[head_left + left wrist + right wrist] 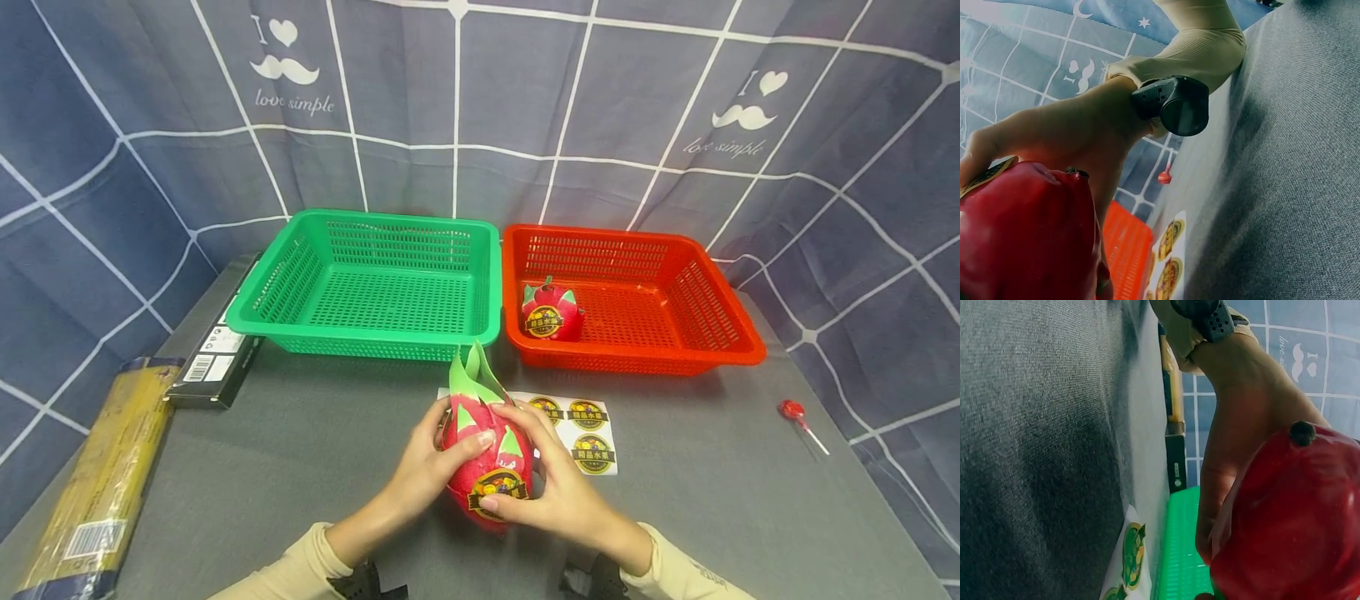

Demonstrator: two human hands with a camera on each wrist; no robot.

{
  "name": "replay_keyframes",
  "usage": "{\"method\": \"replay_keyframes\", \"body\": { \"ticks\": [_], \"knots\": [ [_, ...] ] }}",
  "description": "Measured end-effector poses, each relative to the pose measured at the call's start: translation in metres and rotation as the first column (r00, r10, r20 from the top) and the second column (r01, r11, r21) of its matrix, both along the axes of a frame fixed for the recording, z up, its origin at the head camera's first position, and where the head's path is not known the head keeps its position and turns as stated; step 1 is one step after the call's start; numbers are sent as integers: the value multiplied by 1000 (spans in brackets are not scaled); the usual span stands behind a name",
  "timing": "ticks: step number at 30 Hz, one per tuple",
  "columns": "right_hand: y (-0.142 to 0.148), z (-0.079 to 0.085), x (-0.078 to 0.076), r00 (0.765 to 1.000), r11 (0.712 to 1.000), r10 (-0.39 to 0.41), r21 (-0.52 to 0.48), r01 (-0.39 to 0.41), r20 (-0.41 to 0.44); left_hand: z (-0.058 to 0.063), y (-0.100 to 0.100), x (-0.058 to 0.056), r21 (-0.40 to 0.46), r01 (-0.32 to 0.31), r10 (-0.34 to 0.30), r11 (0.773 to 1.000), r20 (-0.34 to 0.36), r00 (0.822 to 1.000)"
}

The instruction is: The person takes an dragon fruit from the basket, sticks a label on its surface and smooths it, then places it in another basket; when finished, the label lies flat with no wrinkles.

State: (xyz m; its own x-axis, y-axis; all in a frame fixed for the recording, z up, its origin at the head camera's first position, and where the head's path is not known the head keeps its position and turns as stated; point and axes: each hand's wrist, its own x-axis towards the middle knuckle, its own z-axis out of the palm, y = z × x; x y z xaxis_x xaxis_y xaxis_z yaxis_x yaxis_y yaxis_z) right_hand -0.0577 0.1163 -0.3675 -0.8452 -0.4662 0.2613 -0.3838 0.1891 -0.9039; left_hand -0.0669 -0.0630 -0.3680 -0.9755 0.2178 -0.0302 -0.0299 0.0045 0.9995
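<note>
In the head view, a dragon fruit (480, 408) with pink-red skin and green leaf tips is held close over the table by both hands. My left hand (435, 458) grips its left side, thumb lying across the front. From the right, my right hand (558, 487) holds it, with the thumb on a round black-and-gold sticker (497, 492) low on the fruit. The fruit's smooth red end (1029, 231) fills the lower left of the left wrist view. Behind the hands lies a white sheet of matching stickers (607, 469), partly covered by the right hand.
A green basket (363, 337) stands at the back, beside a red basket (607, 358) holding another stickered dragon fruit (562, 312). On the left lie a black box (217, 379) and a yellow package (112, 467). A red lollipop (792, 410) lies far right.
</note>
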Motion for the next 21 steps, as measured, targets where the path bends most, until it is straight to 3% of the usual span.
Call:
{"method": "replay_keyframes", "body": {
  "ticks": [6,13,21],
  "knots": [
    [-1,-2,0,995,999,-47,15,48,-83,0,1,1,22,47,-47,999,11,999],
    [-2,-4,1,996,998,-57,-42,54,-63,2,1,1,24,75,-77,997,52,996],
    [1,-3,2,998,997,-45,-64,42,-46,2,0,-1,10,122,-122,992,43,992]
  ]
}}
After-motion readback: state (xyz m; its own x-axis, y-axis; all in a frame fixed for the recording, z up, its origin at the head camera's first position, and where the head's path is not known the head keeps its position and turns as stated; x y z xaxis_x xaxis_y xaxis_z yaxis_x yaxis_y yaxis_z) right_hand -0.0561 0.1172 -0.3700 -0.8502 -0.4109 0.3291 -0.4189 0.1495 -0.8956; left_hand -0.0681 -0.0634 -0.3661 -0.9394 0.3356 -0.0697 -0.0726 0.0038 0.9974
